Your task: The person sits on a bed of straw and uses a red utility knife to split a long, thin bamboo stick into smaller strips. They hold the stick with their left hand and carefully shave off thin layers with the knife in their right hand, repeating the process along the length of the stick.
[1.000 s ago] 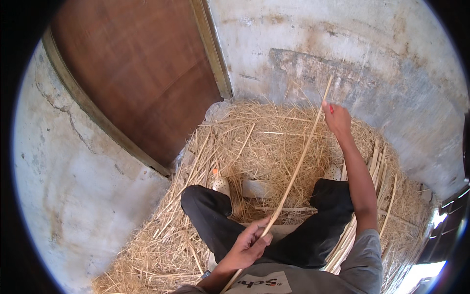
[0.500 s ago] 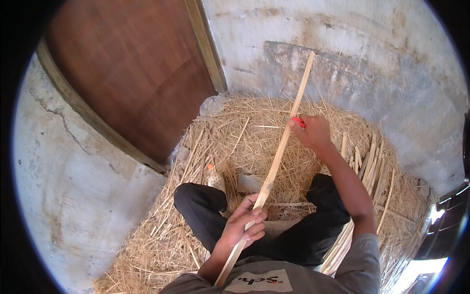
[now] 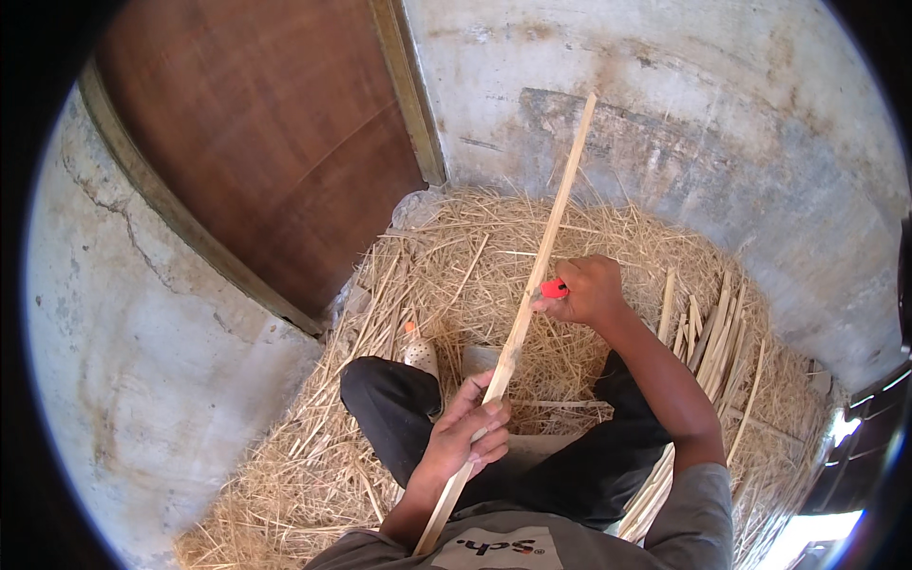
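Observation:
A long pale bamboo strip [image 3: 559, 209] slants up and away from my lap toward the wall. Its lower end rests against my shirt. My left hand [image 3: 467, 429] is closed around the lower part of the strip, fingers wrapped over it. Farther up, my right hand [image 3: 589, 290] grips a small red-handled tool [image 3: 554, 289] against the strip's right edge, around its middle. The working end of that tool is too small and hidden to make out.
Straw and shavings [image 3: 456, 228] cover the floor. A bundle of split strips [image 3: 717, 332] lies on my right. Sandals show by my folded legs, the left one a pale sandal [image 3: 420, 356]. A stained wall [image 3: 684, 152] and a brown door [image 3: 256, 142] stand ahead.
My right hand has drawn the red-handled tool down along the strip, toward me. The strip's far end has shifted slightly left; my left hand keeps its hold.

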Available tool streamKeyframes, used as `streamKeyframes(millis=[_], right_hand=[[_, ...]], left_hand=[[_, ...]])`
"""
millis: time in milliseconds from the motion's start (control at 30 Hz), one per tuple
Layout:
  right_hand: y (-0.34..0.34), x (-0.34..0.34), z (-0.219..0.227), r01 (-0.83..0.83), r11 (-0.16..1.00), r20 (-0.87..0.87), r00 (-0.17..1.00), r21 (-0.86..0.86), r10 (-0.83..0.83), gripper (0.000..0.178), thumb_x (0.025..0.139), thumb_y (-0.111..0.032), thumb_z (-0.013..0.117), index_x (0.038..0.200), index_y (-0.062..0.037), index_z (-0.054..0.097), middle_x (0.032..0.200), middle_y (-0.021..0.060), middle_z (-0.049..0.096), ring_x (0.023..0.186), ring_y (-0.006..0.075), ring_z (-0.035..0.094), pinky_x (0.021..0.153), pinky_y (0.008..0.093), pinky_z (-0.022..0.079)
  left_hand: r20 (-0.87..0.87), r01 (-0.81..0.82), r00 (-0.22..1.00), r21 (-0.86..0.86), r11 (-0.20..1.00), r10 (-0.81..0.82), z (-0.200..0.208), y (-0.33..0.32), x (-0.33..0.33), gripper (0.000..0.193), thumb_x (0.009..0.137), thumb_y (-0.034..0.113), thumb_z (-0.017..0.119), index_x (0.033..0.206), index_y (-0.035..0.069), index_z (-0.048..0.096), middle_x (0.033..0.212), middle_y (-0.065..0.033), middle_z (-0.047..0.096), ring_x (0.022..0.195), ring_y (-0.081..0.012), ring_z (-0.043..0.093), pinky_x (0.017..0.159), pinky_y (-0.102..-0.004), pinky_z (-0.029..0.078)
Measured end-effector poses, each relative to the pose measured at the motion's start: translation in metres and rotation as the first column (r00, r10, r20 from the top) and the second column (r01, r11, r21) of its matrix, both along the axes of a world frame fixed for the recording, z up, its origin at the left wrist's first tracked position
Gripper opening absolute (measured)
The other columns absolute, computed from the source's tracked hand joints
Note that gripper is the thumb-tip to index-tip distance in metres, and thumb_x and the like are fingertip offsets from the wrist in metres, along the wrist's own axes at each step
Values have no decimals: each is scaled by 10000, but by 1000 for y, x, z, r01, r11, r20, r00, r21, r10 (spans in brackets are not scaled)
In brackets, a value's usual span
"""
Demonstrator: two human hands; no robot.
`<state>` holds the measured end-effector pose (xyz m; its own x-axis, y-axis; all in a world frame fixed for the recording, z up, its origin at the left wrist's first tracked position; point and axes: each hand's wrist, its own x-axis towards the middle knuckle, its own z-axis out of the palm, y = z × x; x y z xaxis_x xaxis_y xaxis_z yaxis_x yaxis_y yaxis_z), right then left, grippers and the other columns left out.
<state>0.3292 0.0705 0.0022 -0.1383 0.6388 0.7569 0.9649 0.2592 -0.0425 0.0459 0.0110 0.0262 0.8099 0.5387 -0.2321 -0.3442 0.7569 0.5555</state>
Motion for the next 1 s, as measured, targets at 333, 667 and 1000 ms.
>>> streamKeyframes(millis=[333, 667, 1000], right_hand=[[11, -1, -3, 1, 999, 80, 997, 46, -5, 684, 729, -757, 544, 542, -104, 468, 448, 53, 425, 383, 233, 462, 399, 361, 363], [23, 55, 13, 400, 878, -313, 825, -264, -470, 597, 832, -629, 543, 643, -66, 606, 514, 87, 541, 485, 270, 567, 472, 390, 433], [15, 40, 13, 300, 918, -304, 877, -260, -373, 578, 848, -565, 561, 596, -46, 526, 468, 123, 458, 422, 318, 492, 449, 411, 385]], left_hand=[[-49, -13, 999, 59, 998, 16, 2, 2, -6, 381, 978, 75, 442, 1337, 178, 362, 771, -6, 396, 479, -41, 286, 452, -184, 279], [-86, 11, 996, 97, 995, -2, -3, -11, -14, 404, 946, 64, 481, 1331, 133, 382, 741, -22, 428, 432, -46, 302, 405, -195, 296], [-117, 80, 991, 180, 980, -60, -6, -17, -19, 390, 969, 61, 453, 1330, 160, 343, 777, -33, 428, 454, -53, 307, 429, -206, 297]])
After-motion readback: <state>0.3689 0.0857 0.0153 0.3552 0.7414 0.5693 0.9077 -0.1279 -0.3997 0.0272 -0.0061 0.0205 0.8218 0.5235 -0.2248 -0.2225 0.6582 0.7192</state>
